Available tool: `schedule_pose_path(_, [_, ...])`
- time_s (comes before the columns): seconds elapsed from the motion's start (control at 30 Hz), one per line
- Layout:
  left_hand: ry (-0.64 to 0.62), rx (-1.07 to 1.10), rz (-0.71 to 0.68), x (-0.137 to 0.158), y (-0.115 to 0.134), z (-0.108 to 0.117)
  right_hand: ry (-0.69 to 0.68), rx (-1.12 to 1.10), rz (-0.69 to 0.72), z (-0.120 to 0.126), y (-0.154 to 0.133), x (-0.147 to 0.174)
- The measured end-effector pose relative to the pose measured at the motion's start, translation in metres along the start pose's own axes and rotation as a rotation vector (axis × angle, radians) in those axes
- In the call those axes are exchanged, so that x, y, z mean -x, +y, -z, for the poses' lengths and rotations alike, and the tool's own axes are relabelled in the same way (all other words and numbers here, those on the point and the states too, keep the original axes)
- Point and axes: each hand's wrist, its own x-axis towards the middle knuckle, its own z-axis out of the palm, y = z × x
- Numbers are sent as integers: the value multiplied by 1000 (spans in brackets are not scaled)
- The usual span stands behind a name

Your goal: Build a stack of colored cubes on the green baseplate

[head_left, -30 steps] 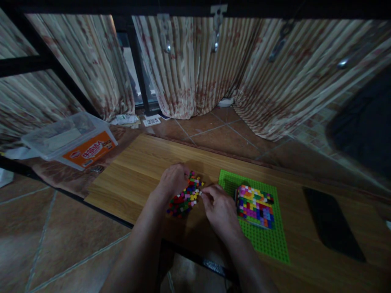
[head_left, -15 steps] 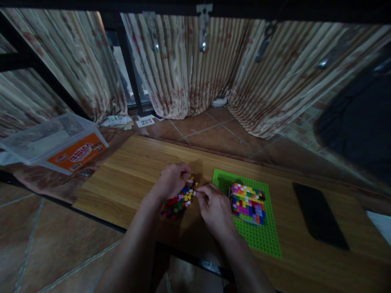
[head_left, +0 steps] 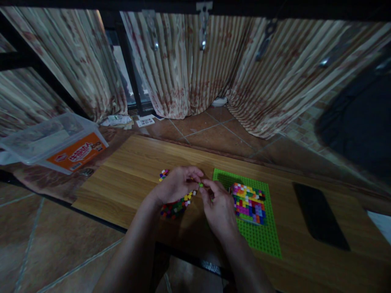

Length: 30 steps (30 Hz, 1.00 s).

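Note:
A tiny green toy brick (head_left: pixel 200 184) sits between the fingertips of both hands, just above the table. My left hand (head_left: pixel 177 185) reaches over the loose pile with its thumb and fingers curled onto the brick. From the other side, my right hand (head_left: pixel 218 205) pinches the same brick between thumb and forefinger. Partly hidden under my left hand lies a heap of small coloured toy bricks (head_left: pixel 175 209). To the right, a block of multicoloured bricks (head_left: pixel 249 205) stands on a green studded baseplate (head_left: pixel 259 240).
A dark flat slab, like a phone (head_left: pixel 319 215), lies on the right of the wooden table (head_left: pixel 122 175). At the left stands a clear plastic tub (head_left: pixel 55 138) with an orange label. Striped curtains (head_left: pixel 183 69) hang behind, and papers (head_left: pixel 145 121) lie beyond the table.
My left hand has moved right, off the pile's far end, towards my right hand. My right hand has lifted slightly from the pile's edge. The green brick now shows between them.

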Motion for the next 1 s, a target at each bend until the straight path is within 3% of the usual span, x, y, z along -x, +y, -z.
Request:
schedule_pose_path(0.27, [-12, 129, 15, 4, 13, 1, 60, -5, 22, 7, -9, 1])
schedule_pose_path(0.43, [-25, 90, 21, 7, 22, 2, 94, -41, 70, 31, -7, 2])
schedule_pose_path(0.73, [12, -13, 16, -1, 10, -6, 317, 0, -55, 111, 47, 16])
schedule_pose_path(0.87, [24, -46, 17, -4, 13, -13, 295, -32, -163, 133, 71, 25])
schedule_pose_path(1.0, [16, -77, 17, -5, 17, -19, 226, -52, -240, 137, 82, 29])
